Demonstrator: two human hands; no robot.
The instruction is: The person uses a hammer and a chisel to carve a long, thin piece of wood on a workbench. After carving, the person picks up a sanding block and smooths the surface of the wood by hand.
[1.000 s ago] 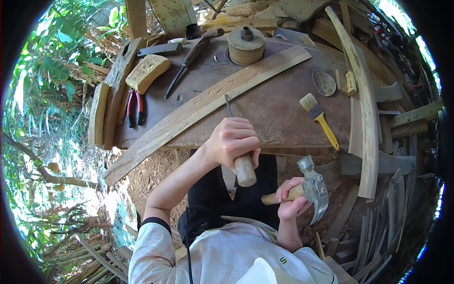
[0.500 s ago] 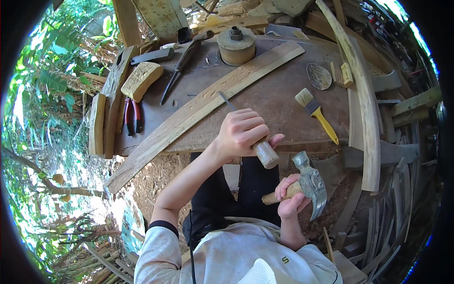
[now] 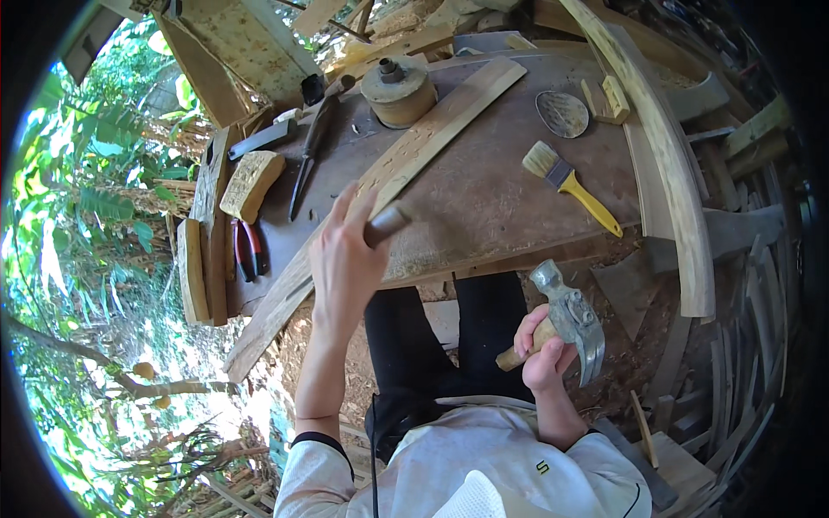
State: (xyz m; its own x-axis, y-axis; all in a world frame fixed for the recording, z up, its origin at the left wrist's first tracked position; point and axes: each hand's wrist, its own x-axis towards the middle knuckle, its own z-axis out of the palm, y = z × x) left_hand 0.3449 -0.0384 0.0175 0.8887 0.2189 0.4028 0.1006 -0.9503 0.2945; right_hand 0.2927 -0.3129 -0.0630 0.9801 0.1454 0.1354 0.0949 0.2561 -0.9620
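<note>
My left hand (image 3: 345, 268) is closed on a chisel (image 3: 386, 226), slightly blurred, over the long wooden plank (image 3: 453, 110) that lies diagonally across the bench. The blade appears to point down-left, partly behind the hand. The plank has small carved marks on its face. My right hand (image 3: 540, 350) grips a claw hammer (image 3: 570, 319) by the wooden handle close under the metal head, in front of the bench's near edge. A yellow-handled brush (image 3: 584, 198), red-and-black pliers (image 3: 253, 250) and a long dark pointed tool (image 3: 306, 160) lie on the bench.
The brown bench (image 3: 509, 224) holds a round container (image 3: 398, 99), an oval metal piece (image 3: 561, 116), wood blocks (image 3: 250, 186) and a grey bar (image 3: 262, 139). A long pale timber (image 3: 673, 173) crosses the right end. Scrap wood is piled at right; foliage and a branch are at left.
My left hand has moved leftward onto the plank, swinging the chisel round so its handle now points up-right. My right hand still holds the hammer. The view has shifted.
</note>
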